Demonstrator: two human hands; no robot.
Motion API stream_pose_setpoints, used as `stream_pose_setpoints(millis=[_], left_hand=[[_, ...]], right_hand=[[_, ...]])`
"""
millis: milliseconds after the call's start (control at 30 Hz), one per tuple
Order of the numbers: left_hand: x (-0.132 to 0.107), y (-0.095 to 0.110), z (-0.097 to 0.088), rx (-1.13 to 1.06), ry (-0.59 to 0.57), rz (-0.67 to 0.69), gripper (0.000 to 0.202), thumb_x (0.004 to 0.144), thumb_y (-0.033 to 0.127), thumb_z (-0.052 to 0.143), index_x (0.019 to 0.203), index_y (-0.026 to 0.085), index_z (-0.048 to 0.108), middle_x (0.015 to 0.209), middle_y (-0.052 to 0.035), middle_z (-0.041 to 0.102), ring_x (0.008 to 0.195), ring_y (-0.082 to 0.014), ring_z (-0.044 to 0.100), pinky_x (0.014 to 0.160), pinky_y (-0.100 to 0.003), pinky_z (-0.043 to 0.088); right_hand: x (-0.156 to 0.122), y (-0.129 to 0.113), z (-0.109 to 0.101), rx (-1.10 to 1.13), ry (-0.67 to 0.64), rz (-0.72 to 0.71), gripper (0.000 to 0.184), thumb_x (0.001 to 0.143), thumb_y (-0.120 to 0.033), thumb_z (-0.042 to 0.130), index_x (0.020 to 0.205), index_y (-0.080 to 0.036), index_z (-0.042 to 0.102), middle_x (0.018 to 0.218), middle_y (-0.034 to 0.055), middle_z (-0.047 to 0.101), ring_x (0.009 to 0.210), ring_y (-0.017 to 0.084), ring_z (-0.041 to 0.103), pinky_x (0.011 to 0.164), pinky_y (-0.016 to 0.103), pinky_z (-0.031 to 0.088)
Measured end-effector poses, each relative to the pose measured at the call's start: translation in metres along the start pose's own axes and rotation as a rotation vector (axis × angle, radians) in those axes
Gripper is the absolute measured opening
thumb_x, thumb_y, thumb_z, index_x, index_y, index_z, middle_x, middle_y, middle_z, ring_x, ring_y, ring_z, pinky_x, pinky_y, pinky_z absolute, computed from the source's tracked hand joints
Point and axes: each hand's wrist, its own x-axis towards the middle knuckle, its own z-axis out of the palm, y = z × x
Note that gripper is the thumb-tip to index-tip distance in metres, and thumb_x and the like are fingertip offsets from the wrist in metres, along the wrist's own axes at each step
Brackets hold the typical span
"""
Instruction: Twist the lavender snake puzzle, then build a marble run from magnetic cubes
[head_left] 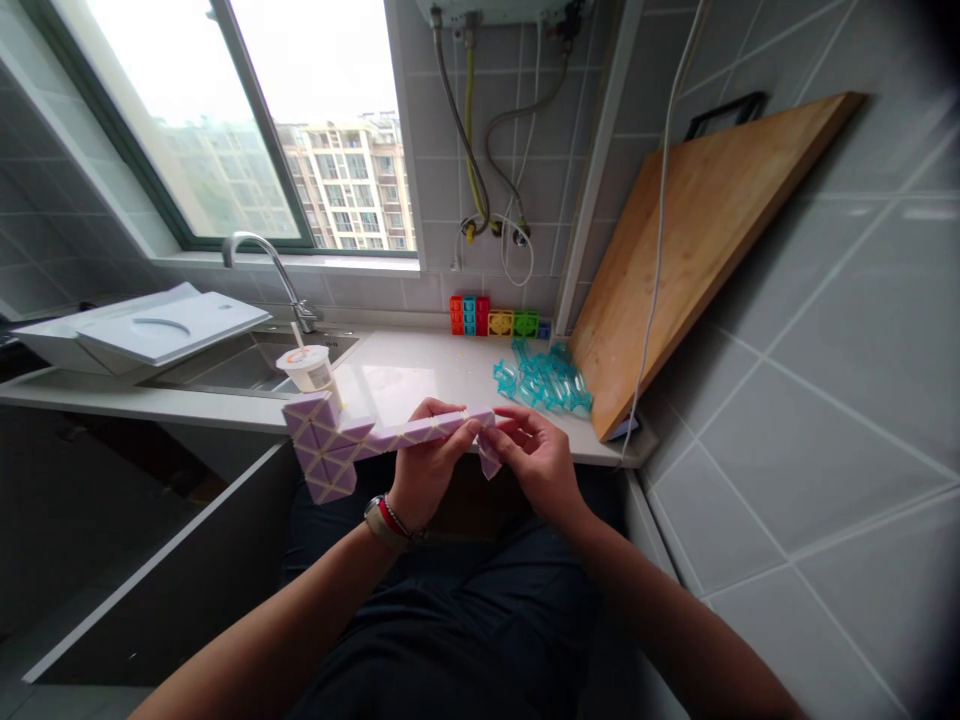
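Observation:
A long purple toy [326, 448] made of triangular-patterned segments with pale seams stretches across the front of the counter, its blocky end at the left and a thin bar running right. My left hand [429, 460] is closed round the bar near its right part. At the bar's right end, my right hand [536, 455] pinches a short piece that hangs down from it; whether that piece is joined or loose I cannot tell. Both hands are held just in front of the counter edge, and the left wrist wears a watch and a red band.
Behind the toy stands a lidded plastic cup [306, 368] with a straw. Teal plastic pieces [546, 378] lie in a heap on the counter [420, 365], with coloured blocks [487, 318] by the wall. A wooden board [690, 230] leans at the right; a sink [247, 365] is left.

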Motion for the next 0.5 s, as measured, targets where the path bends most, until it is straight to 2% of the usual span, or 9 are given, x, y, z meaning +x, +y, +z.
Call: stream_pose_setpoints(millis=[133,267,400,500], left_hand=[[0.005,0.006,-0.008,0.034,-0.059,0.007,0.024,0.075,0.03,0.086,0.085,0.019,0.067,0.09,-0.0009,0.07,0.086,-0.0171,0.065,0.083,-0.029,0.05],[0.005,0.01,-0.011,0.023,-0.148,-0.046,0.024,0.077,0.031,0.085,0.086,0.018,0.066,0.097,-0.0056,0.076,0.091,-0.021,0.07,0.086,-0.033,0.052],[0.004,0.006,-0.013,-0.033,-0.155,-0.111,0.025,0.078,0.029,0.085,0.089,0.018,0.065,0.098,-0.0053,0.077,0.094,-0.0202,0.071,0.087,-0.032,0.053],[0.005,0.005,-0.013,-0.11,-0.151,-0.2,0.025,0.078,0.026,0.085,0.086,0.018,0.063,0.085,0.0007,0.072,0.081,-0.0135,0.068,0.079,-0.026,0.052]], right_hand=[[0.007,-0.01,-0.008,0.181,-0.153,0.232,0.047,0.07,-0.046,0.089,0.103,-0.019,0.071,0.085,0.0032,0.073,0.08,0.02,0.072,0.067,0.03,0.06],[0.009,-0.013,-0.01,0.266,-0.239,0.332,0.043,0.07,-0.042,0.09,0.1,-0.017,0.073,0.088,0.0036,0.073,0.079,0.018,0.07,0.068,0.03,0.06],[0.011,-0.007,-0.011,0.26,-0.298,0.375,0.039,0.074,-0.043,0.087,0.098,-0.015,0.074,0.09,0.0049,0.073,0.08,0.017,0.069,0.07,0.029,0.06],[0.013,0.002,-0.011,0.178,-0.272,0.255,0.036,0.076,-0.043,0.085,0.096,-0.017,0.07,0.088,0.0034,0.072,0.08,0.017,0.068,0.071,0.029,0.058]])
